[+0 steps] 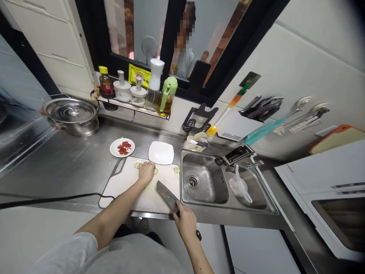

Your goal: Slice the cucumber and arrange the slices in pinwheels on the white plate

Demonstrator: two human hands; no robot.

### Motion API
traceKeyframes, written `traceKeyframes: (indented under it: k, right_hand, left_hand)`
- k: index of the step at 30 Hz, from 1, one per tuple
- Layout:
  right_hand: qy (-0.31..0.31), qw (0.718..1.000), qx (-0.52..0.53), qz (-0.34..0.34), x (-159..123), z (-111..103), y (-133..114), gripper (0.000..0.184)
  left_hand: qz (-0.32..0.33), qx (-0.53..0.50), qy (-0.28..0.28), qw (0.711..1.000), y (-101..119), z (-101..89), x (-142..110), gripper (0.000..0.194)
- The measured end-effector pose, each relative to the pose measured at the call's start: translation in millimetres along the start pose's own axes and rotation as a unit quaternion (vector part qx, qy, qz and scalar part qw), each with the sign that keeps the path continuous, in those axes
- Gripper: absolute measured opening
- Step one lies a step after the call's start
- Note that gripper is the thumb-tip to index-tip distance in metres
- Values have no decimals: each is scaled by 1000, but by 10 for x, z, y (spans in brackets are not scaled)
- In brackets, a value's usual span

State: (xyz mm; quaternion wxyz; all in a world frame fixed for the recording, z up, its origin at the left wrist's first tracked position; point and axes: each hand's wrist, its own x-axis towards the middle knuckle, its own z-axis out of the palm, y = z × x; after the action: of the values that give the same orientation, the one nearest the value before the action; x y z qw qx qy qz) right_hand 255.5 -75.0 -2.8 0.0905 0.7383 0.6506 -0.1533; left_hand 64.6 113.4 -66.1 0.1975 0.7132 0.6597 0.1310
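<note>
Bench [76, 163] of metal is carrying the items below. Double sink [207, 177] is sitting recessed toward the right. White cutting board [119, 182] is lying flat just left of the sink. Lidded pot [82, 128] is standing at far left. Knife [167, 194] is extending over the board, tip directed forward and left; blade contact is not determinable. White dish [161, 152] and round plate [114, 147] are resting behind the board. Hands: right hand [185, 220] is gripping the knife handle, fingers wrapped; left hand [146, 173] is resting on the board, fingers curled, any hold beneath being indeterminable. Green slices [176, 170] are lying on the board, some beside the left hand. Red pieces [124, 147] are occupying the plate.
</note>
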Motion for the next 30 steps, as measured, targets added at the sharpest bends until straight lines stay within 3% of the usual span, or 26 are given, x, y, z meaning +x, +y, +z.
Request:
traceKeyframes:
  k: [4,7,11,13,15,18,21,25,30]
  right_hand:
    - [21,1000,14,2,58,44,60,43]
    - [25,999,25,29,114,51,104,42]
    - [13,997,49,56,198,31,108,45]
    - [12,997,63,53,236,18,74,46]
    - [11,996,74,48,266,2,22,46]
    - [10,995,85,47,294,-30,-65,44]
    - [13,994,97,44,306,-51,-118,43]
    - [20,994,100,38,304,-16,-123,44]
    - [19,994,100,35,280,84,-114,46]
  left_hand:
    - [-34,-64,34,997,-47,-135,-190,24]
    - [-22,-103,50,993,-233,-256,-536,26]
    - [-31,-76,9,997,-573,-321,-1058,39]
    - [-49,-61,-19,997,-710,-305,-1222,53]
    - [-50,-60,-39,996,-802,-271,-1299,52]
    - [-40,-91,-28,995,-874,-227,-1301,47]
    - [-52,-125,40,990,-944,-247,-1217,46]
    - [-118,-112,126,979,-1130,-391,-988,44]
    - [-203,-52,150,966,-1375,-549,-648,44]
